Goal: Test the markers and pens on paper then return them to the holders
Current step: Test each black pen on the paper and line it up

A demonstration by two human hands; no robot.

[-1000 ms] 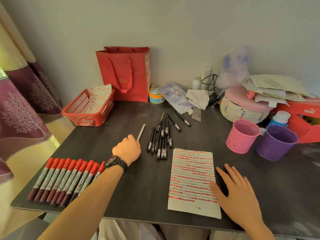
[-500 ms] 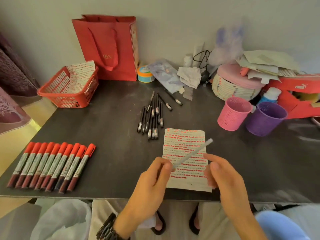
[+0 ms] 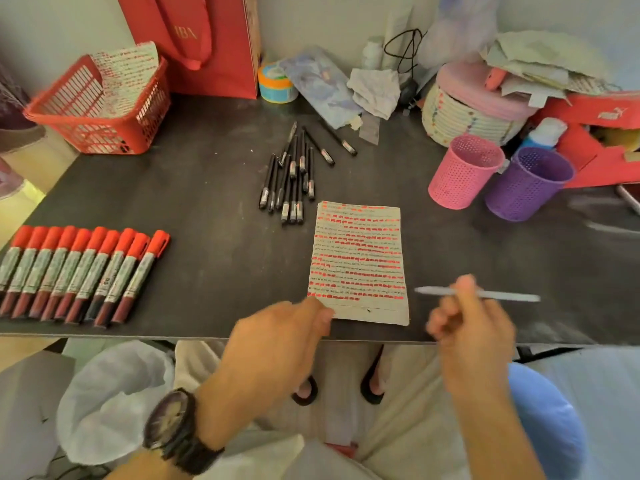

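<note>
A sheet of paper covered in red marks lies near the table's front edge. My right hand holds a thin white pen level, just right of the paper. My left hand rests at the paper's lower left corner, fingertips touching it, holding nothing. Several red-capped markers lie in a row at the front left. Several black pens are bunched behind the paper. A pink holder and a purple holder stand at the right.
A red basket with a marked sheet sits at back left, a red paper bag behind it. Tape roll, cloth, a round pink-lidded box, papers and a red shoe box crowd the back right.
The white pen passed from my left hand to my right hand, which moved right of the paper. My left hand dropped to the paper's corner. The view tilted down.
</note>
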